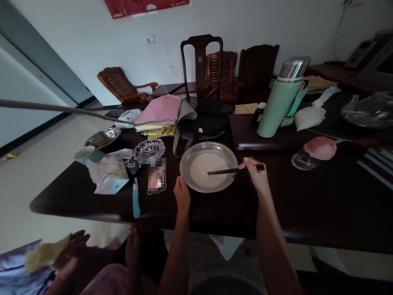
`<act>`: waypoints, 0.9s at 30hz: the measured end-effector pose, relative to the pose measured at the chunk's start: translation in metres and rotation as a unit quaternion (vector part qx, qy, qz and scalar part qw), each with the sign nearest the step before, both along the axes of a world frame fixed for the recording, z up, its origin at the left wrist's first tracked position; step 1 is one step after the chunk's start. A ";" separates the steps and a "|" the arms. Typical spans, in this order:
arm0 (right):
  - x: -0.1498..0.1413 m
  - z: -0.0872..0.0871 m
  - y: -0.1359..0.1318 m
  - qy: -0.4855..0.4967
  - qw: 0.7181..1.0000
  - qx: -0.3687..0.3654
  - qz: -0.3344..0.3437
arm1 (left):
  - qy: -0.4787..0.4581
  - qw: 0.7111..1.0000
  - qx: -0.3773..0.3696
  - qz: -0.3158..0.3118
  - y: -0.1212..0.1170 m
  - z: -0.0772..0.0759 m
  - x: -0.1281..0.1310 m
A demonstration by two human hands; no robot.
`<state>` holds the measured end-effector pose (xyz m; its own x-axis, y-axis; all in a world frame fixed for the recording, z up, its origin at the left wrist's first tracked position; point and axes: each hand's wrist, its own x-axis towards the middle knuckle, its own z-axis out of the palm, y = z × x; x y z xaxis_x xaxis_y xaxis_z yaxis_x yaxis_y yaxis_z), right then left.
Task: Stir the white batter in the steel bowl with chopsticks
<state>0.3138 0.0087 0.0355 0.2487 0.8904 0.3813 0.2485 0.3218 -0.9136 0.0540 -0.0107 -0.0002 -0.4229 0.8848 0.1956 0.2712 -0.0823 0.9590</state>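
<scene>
A round steel bowl (232,155) stands on the dark table in front of me, with a pale, milky liquid (204,166) inside. My left hand (182,191) grips the bowl's near left rim. Black chopsticks (227,171) are held in my right hand (254,169), pinched near their upper ends. Their tips reach into the liquid near the middle of the bowl. Left of the bowl lies a phone (157,176) with its screen lit. Beside the phone is a knife (136,200) with a turquoise handle.
At the left are a glass dish (149,150), a tissue pack (109,174), a cup (88,154) and another steel bowl (103,137). A green thermos (278,102) and a pink-lidded container (319,149) stand right. Another person's hand (69,258) shows lower left.
</scene>
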 end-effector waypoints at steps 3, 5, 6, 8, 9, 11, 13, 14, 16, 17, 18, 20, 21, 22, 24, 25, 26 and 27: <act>-0.003 0.001 0.000 -0.054 0.996 0.018 0.076 | -0.010 1.000 -0.003 0.002 0.000 -0.001 -0.001; -0.004 0.002 0.001 -0.072 0.995 0.034 0.057 | -0.016 1.000 -0.002 0.001 0.000 -0.001 -0.001; -0.003 0.002 0.001 -0.066 0.997 0.034 0.031 | -0.018 1.000 -0.002 0.001 0.000 -0.001 0.000; -0.001 0.003 0.000 -0.032 0.999 0.014 -0.019 | -0.018 1.000 -0.001 0.002 0.000 0.000 0.000; -0.001 0.003 -0.001 -0.021 1.000 0.004 -0.012 | -0.018 1.000 0.000 0.002 -0.001 0.000 0.001; -0.001 0.004 -0.002 -0.026 0.999 -0.001 0.036 | -0.020 1.000 0.003 0.005 0.000 0.000 0.001; -0.003 0.004 -0.002 -0.056 0.995 0.013 0.076 | -0.021 1.000 0.005 0.011 0.000 -0.001 0.001; -0.003 0.004 -0.002 -0.067 0.995 0.022 0.076 | -0.019 1.000 0.006 0.013 0.000 -0.001 0.001; -0.002 0.003 -0.001 -0.059 0.997 0.030 0.031 | -0.012 1.000 0.008 0.015 0.001 -0.003 0.001; -0.001 0.002 -0.001 -0.041 0.999 0.027 0.004 | -0.008 1.000 0.010 0.014 0.001 -0.004 0.001; -0.001 0.001 -0.001 -0.020 1.000 0.019 -0.011 | -0.004 1.000 0.010 0.012 0.001 -0.004 0.001; -0.001 0.001 -0.001 -0.001 1.000 0.006 0.011 | -0.001 1.000 0.009 0.010 0.001 -0.005 0.000; -0.001 0.001 0.000 -0.010 0.999 0.004 0.039 | -0.001 1.000 0.008 0.010 0.001 -0.006 0.000; -0.002 0.001 0.000 -0.029 0.997 0.009 0.065 | -0.002 1.000 0.007 0.010 0.001 -0.006 0.000; -0.003 0.002 0.000 -0.064 0.995 0.024 0.077 | -0.005 1.000 0.007 0.012 0.001 -0.006 0.000; -0.003 0.002 0.000 -0.066 0.996 0.026 0.058 | -0.006 1.000 0.008 0.013 0.001 -0.006 0.000; -0.003 0.002 0.000 -0.061 0.997 0.024 0.033 | -0.007 1.000 0.009 0.012 0.001 -0.005 0.000; -0.003 0.002 0.000 -0.048 0.999 0.016 0.011 | -0.010 1.000 0.010 0.011 0.001 -0.005 0.000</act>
